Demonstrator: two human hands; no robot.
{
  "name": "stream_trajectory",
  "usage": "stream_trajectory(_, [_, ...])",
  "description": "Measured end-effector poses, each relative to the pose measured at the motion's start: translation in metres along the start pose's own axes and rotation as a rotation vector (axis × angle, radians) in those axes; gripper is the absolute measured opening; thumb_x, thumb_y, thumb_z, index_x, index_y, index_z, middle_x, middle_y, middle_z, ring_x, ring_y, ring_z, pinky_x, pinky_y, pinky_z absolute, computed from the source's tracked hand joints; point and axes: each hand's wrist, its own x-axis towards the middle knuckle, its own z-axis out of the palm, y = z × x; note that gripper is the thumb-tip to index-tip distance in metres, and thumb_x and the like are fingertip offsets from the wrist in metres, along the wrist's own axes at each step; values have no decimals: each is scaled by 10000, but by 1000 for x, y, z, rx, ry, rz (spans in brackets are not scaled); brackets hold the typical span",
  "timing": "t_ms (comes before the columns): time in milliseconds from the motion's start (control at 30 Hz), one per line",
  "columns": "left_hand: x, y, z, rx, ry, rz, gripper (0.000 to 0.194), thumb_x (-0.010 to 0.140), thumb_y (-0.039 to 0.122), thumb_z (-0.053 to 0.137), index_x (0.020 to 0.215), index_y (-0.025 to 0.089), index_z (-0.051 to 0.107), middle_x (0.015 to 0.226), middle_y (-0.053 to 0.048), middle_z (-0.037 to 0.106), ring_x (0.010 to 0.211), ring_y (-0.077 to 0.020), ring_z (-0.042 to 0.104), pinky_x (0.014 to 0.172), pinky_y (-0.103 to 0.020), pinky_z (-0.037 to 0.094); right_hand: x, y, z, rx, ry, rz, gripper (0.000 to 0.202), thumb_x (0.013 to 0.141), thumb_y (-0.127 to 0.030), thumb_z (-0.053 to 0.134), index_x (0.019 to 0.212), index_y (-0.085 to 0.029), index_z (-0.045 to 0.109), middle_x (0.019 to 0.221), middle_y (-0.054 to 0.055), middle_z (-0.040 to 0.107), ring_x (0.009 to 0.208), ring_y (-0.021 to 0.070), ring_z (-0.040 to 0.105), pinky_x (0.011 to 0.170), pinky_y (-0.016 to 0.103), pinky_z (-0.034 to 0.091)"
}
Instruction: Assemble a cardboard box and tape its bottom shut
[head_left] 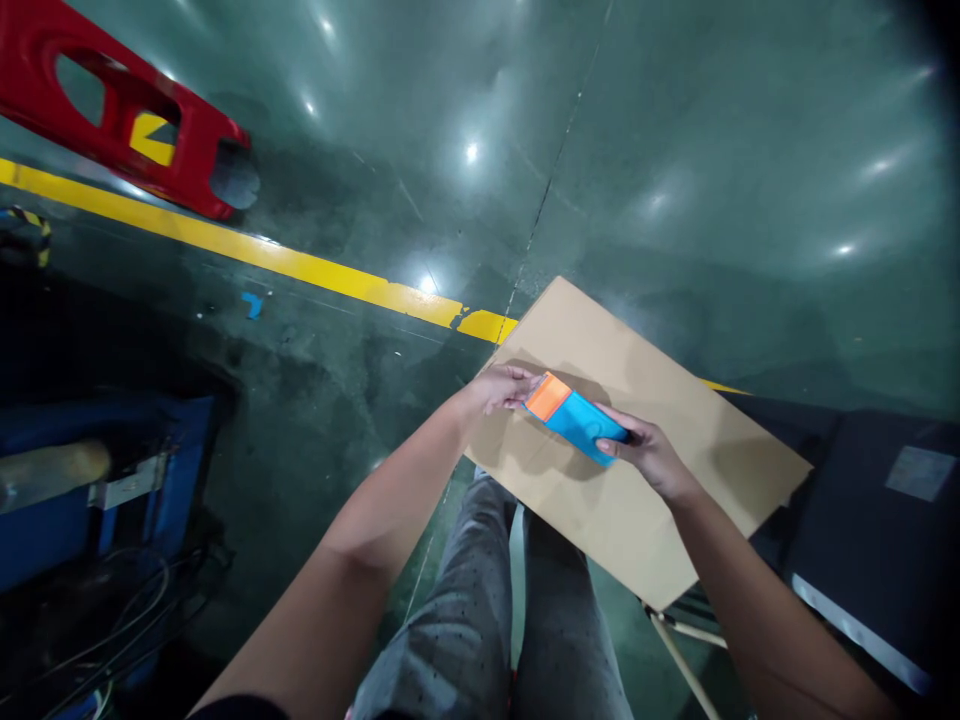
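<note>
A small blue box with an orange end is held between both hands above a flat brown cardboard sheet. My left hand pinches the orange end with its fingertips. My right hand grips the blue end from below and the side. The box is tilted, orange end up and to the left. The cardboard rests across a stool or stand in front of my knees, which wear grey trousers.
The green floor carries a yellow line. A red plastic barrier lies at top left. A blue bin with cables stands at left. A black case sits at right beside the cardboard.
</note>
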Motion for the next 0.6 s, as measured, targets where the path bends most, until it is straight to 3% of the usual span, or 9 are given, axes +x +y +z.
stream_trajectory(233, [-6,4,-8,-67,-81,-59,405,864,452,390,838,127,630,675,-48,642,620,-107,607,608,-263,512,0,-3,-2,-16,-18,-15,661,672,-373,699,1270,-235,454,1253,38,520,1149,287,476,979,418,404])
stream_trajectory(300, [-6,6,-8,-41,-63,-47,333,841,418,469,844,124,627,679,-39,643,619,-102,604,595,-246,506,1,-5,0,-31,-17,-25,676,668,-392,698,1277,-234,448,1262,40,512,1142,288,482,977,417,406])
stream_trajectory(433, [0,7,0,59,70,-6,164,819,268,550,842,110,590,710,6,609,571,-73,555,550,-228,487,1,-10,7,-87,21,-59,685,679,-407,684,1292,-234,432,1292,24,484,1198,286,425,1010,408,371])
stream_trajectory(600, [2,12,1,156,266,62,156,824,258,539,836,108,581,763,-1,599,630,-89,562,573,-245,493,2,-8,15,-155,78,-97,617,710,-398,658,1270,-224,466,1270,13,506,1192,262,438,1011,372,377])
